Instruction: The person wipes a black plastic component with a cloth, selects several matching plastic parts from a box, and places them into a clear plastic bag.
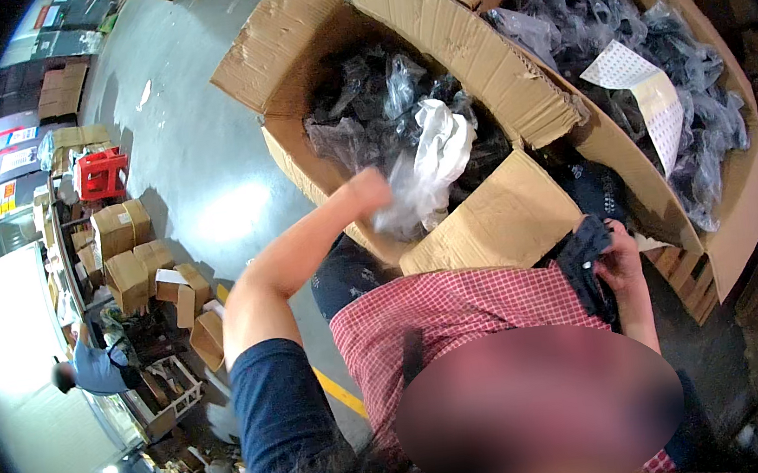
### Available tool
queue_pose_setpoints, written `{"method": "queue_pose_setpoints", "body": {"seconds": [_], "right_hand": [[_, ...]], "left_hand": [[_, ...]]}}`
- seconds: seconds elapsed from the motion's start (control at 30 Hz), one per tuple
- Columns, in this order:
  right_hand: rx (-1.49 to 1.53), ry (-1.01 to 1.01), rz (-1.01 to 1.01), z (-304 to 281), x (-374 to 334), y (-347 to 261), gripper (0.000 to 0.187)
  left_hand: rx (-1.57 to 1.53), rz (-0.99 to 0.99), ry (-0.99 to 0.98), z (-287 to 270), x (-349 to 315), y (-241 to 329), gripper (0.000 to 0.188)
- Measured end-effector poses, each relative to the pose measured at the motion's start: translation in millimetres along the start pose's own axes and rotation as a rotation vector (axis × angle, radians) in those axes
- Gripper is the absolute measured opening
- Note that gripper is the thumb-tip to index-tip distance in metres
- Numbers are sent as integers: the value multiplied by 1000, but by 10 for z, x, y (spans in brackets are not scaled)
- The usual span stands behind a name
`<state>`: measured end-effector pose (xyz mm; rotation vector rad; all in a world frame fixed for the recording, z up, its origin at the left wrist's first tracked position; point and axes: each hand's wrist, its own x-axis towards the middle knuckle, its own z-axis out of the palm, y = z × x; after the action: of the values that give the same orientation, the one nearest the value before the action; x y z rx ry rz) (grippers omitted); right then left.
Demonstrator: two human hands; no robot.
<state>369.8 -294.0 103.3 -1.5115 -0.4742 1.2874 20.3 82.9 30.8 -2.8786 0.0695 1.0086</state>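
Observation:
My left hand (pixel 367 193) is over the near left edge of an open cardboard box (pixel 291 158), its fingers smeared by motion. Right beside it lies a blurred clear plastic bag (pixel 408 200); whether the hand grips it I cannot tell. A crumpled white plastic bag (pixel 445 140) rests on top of dark and clear plastic bags (pixel 359 99) in the box. At the box's near right, my right hand (pixel 623 257) is closed on a crumpled black piece (pixel 583 260) with a small white spot; its exact kind is unclear.
A second large carton (pixel 740 205) on the right holds clear plastic bags and a dotted white sheet (pixel 637 81). Part of a wooden pallet (pixel 686 281) shows beneath it. Far left are stacked cartons (pixel 121 230), a red plastic stool (pixel 101 175) and another person (pixel 99 365).

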Motion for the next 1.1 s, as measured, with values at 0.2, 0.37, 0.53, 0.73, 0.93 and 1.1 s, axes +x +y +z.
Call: {"method": "queue_pose_setpoints", "body": {"seconds": [0.2, 0.37, 0.53, 0.73, 0.93, 1.1], "right_hand": [[70, -282, -106, 494, -86, -522, 31], [62, -244, 172, 543, 288, -422, 27], [63, -250, 124, 496, 159, -390, 29], [211, -340, 86, 432, 156, -491, 24], [374, -295, 103, 326, 274, -341, 28], [490, -170, 82, 281, 175, -301, 26]], "left_hand": [[-1177, -559, 1725, -1729, -1638, -264, 10], [-664, -768, 1124, -331, -746, -182, 8], [-1332, -569, 830, -414, -634, 683, 10], [-2252, -203, 934, -1066, -1081, 937, 16], [-1960, -464, 676, -902, -546, 1250, 19], [-762, -692, 482, -994, -361, 1422, 25]]}}
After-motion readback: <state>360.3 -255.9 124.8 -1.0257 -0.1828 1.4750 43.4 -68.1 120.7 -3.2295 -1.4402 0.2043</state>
